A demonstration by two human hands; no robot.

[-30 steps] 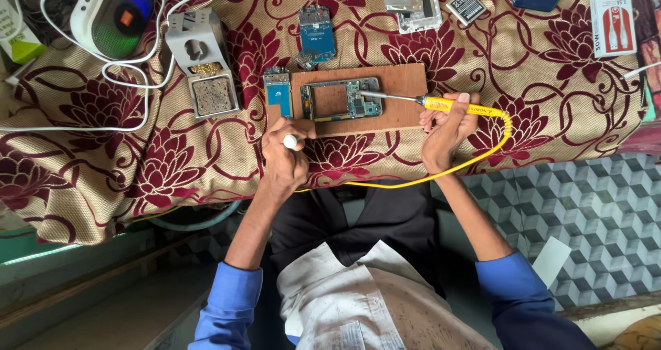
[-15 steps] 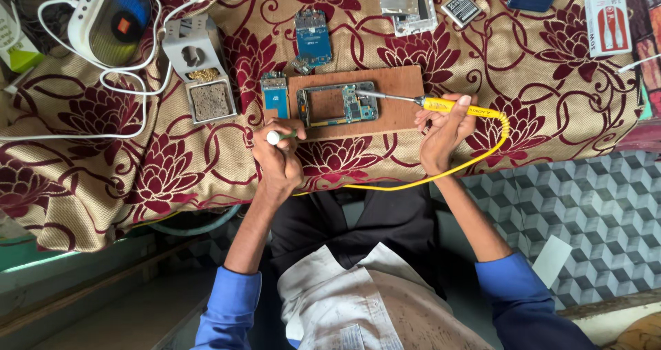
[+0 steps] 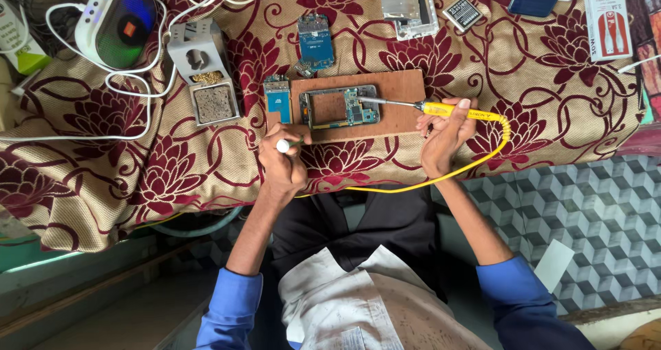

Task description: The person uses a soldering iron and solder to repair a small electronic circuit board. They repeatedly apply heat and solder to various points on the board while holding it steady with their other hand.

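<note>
A brown wooden board (image 3: 399,88) lies on the flowered cloth with an opened phone frame and its circuit board (image 3: 341,107) on it. My right hand (image 3: 444,133) grips a yellow-handled soldering iron (image 3: 447,109); its metal tip rests on the right end of the phone's circuit board. A yellow cord (image 3: 441,178) loops from the handle back under my wrist. My left hand (image 3: 282,164) sits at the board's front left corner, closed on a thin tool with a white end (image 3: 282,145). A small blue circuit piece (image 3: 278,101) lies just left of the phone frame.
A white stand with a brass wool cleaner and sponge (image 3: 206,81) sits at left, beside a white rounded device (image 3: 113,23) with white cables. Another blue circuit board (image 3: 315,41), a silver phone frame (image 3: 410,2), a battery (image 3: 463,14) and a tool package (image 3: 607,18) lie further back.
My left hand has shifted slightly at the board's front edge. The soldering iron's tip stays on the phone's circuit board, and the view has drifted a little.
</note>
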